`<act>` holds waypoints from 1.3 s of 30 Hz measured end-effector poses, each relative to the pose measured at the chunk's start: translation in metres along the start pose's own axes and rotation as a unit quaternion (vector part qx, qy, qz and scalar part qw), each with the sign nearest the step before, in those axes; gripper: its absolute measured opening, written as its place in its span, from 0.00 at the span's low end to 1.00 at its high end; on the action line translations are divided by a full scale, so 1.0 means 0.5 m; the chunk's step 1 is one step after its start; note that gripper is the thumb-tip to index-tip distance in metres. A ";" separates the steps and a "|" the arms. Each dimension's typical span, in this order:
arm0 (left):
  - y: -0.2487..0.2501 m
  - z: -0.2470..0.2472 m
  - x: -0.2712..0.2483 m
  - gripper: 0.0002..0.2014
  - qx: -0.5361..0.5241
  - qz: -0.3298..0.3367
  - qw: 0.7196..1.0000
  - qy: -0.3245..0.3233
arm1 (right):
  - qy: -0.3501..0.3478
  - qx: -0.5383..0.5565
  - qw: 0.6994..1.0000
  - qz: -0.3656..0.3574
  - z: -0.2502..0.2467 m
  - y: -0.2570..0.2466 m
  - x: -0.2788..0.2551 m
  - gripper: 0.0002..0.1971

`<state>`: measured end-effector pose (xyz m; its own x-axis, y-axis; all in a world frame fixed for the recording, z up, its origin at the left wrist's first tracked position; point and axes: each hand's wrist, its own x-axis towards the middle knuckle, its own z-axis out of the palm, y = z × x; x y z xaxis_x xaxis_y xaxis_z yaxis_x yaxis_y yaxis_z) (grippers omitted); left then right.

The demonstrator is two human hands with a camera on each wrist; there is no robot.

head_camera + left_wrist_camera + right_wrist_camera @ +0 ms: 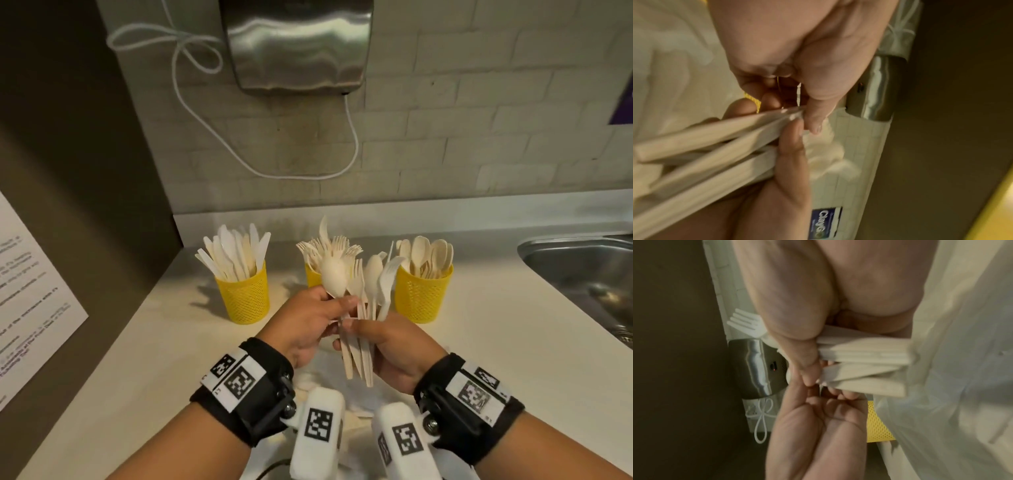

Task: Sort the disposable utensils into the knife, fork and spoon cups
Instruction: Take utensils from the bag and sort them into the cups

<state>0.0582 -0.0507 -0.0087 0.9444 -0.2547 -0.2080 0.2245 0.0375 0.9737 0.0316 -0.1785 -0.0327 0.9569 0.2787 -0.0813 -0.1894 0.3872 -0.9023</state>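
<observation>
Fingers of the right hand (390, 349) curl around a fanned bundle of utensils (368, 308), handles pointing toward the person, heads up; the left hand (310, 320) pinches the neck of a spoon (335, 274) at the bundle's left edge, thumb on top. Both hands hover over the pale counter (496, 325), the largest surface, with a steel sink (582, 260) at its far right and a metal dispenser (298, 44) on the brick wall beyond. Three yellow mesh cups stand in a row at the far side: the knife cup (244, 294) on the left, the fork cup (313, 275) in the middle, partly hidden behind the raised spoon, and the spoon cup (423, 294) on the right. Beneath the wrists lies crumpled pale material, possibly a plastic bag (951, 402); both wrist views are blurred.
</observation>
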 end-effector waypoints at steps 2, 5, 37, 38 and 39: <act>0.000 -0.011 0.013 0.03 -0.038 -0.005 0.999 0.003 | 0.024 0.016 0.999 0.022 -0.007 -0.006 -0.002 0.08; 0.009 -0.024 0.026 0.05 -0.042 -0.004 0.999 0.009 | 0.076 0.033 0.996 0.021 -0.023 -0.011 -0.002 0.07; 0.060 0.214 0.256 0.31 0.481 0.232 0.844 -0.047 | 0.238 0.124 0.962 -0.045 -0.134 -0.046 -0.082 0.07; 0.063 0.214 0.254 0.30 0.502 0.225 0.833 -0.059 | 0.238 0.119 0.963 -0.040 -0.134 -0.046 -0.080 0.08; 0.067 0.212 0.251 0.29 0.511 0.227 0.827 -0.061 | 0.238 0.112 0.964 -0.037 -0.133 -0.046 -0.079 0.08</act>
<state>0.1587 -0.1838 0.0079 0.8305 -0.5364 0.1501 -0.5250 -0.6637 0.5328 0.0128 -0.2569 -0.0368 0.9525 -0.1706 -0.2524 -0.1081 0.5852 -0.8036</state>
